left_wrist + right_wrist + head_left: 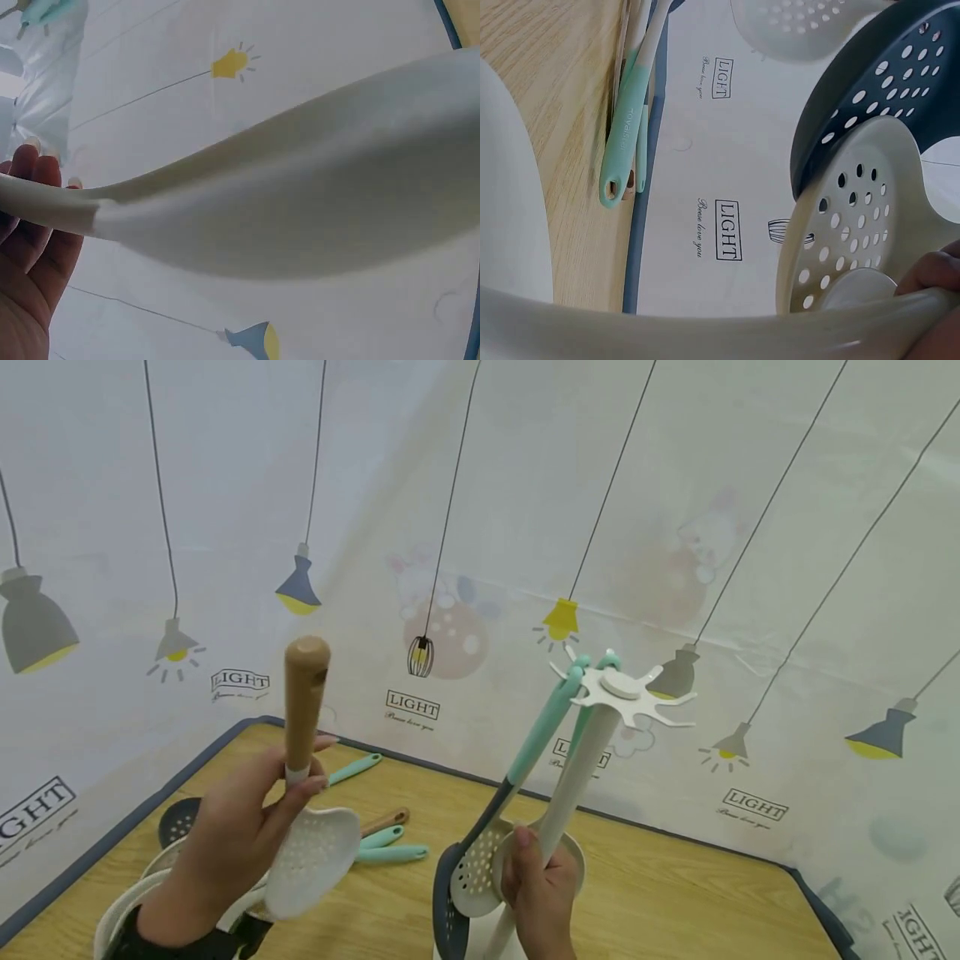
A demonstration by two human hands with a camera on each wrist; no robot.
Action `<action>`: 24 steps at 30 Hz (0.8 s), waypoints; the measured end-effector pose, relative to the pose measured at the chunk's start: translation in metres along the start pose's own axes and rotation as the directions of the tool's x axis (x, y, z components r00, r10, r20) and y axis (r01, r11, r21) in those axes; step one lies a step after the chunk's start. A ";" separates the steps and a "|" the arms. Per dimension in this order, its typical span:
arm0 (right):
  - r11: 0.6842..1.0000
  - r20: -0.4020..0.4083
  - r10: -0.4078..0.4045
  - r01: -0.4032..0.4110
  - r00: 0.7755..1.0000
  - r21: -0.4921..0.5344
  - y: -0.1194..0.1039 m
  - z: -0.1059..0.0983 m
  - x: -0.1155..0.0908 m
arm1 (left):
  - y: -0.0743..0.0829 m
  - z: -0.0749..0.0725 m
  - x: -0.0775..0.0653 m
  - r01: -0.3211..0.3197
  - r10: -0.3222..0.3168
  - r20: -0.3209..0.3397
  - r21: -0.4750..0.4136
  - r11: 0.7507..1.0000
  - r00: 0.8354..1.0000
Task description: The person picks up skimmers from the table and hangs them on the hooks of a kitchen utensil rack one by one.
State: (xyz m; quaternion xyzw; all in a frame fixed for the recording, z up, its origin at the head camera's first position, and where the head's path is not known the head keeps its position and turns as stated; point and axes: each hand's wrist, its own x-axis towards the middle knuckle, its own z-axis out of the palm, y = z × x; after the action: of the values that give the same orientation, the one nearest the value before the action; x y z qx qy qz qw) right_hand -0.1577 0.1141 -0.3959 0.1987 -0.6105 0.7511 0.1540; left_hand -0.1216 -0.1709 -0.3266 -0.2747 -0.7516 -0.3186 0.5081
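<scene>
My left hand (232,835) pinches a white slotted spoon (318,860) at the neck, its wooden handle (303,693) pointing up and its perforated head down. From the left wrist view, the smooth side of that spoon (300,202) spreads beyond the fingers. My right hand (543,893) grips the pale pole of a utensil stand (577,785), below its crown of white hooks (622,685). Mint-handled utensils hang from the hooks, among them a dark slotted spoon (447,893) and a cream slotted spoon (900,172). A round cream head (573,860) shows behind the right hand.
Mint-handled utensils (393,853) and a wooden handle (386,821) lie on the wood-look table (675,893). A dark perforated head (178,822) and a white round rim (123,910) are at the left, partly behind the left arm. A lamp-printed sheet (487,710) stands behind the table.
</scene>
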 end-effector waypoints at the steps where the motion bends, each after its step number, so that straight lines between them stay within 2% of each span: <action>1: 1.000 -0.001 0.001 -0.001 1.000 0.000 0.000 0.000 0.000 | 0.001 0.002 -0.002 0.028 -0.027 0.020 -0.037 0.999 0.999; 5: 1.000 -0.005 0.011 -0.011 1.000 -0.005 0.000 0.000 0.000 | 0.006 0.012 -0.008 0.092 -0.081 0.071 -0.168 0.982 0.994; 9: 0.999 -0.010 0.028 -0.028 1.000 -0.025 -0.003 0.000 0.000 | 0.010 0.024 -0.012 0.103 -0.097 0.036 -0.284 0.953 0.995; 11: 0.998 -0.010 0.040 -0.040 0.999 -0.038 -0.005 0.000 0.001 | 0.010 0.029 -0.011 0.098 -0.098 0.021 -0.393 0.914 0.995; 14: 0.997 -0.012 0.052 -0.053 0.999 -0.057 -0.007 0.001 0.001 | 0.011 0.033 -0.010 0.099 -0.088 0.046 -0.548 0.831 0.995; 16: 0.997 -0.005 0.055 -0.055 0.998 -0.059 -0.008 0.000 0.002 | 0.013 0.031 -0.009 0.143 -0.101 0.105 -0.576 0.805 0.989; 17: 0.997 0.005 0.059 -0.059 0.998 -0.056 -0.007 0.000 0.002 | 0.015 0.029 -0.008 0.171 -0.112 0.136 -0.570 0.804 0.984; 19: 0.999 0.060 0.046 -0.046 0.997 -0.014 -0.006 -0.004 0.002 | 0.020 0.025 -0.007 0.224 -0.138 0.199 -0.525 0.821 0.970; 21: 0.997 0.182 0.015 -0.028 0.983 0.069 -0.005 -0.010 0.004 | 0.023 0.022 -0.007 0.263 -0.160 0.246 -0.478 0.838 0.956; 22: 0.992 0.259 -0.014 -0.020 0.966 0.126 -0.003 -0.014 0.006 | 0.023 0.021 -0.007 0.269 -0.161 0.256 -0.477 0.837 0.953; 24: 0.968 0.409 -0.091 -0.017 0.908 0.252 0.000 -0.022 0.011 | 0.024 0.020 -0.006 0.266 -0.153 0.259 -0.486 0.832 0.954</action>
State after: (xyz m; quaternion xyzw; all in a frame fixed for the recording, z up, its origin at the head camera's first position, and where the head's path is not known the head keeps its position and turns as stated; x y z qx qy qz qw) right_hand -0.1693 0.1354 -0.3942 0.3839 -0.5258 0.7590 0.0081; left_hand -0.1137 -0.1404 -0.3335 -0.3481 -0.7134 -0.5314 0.2958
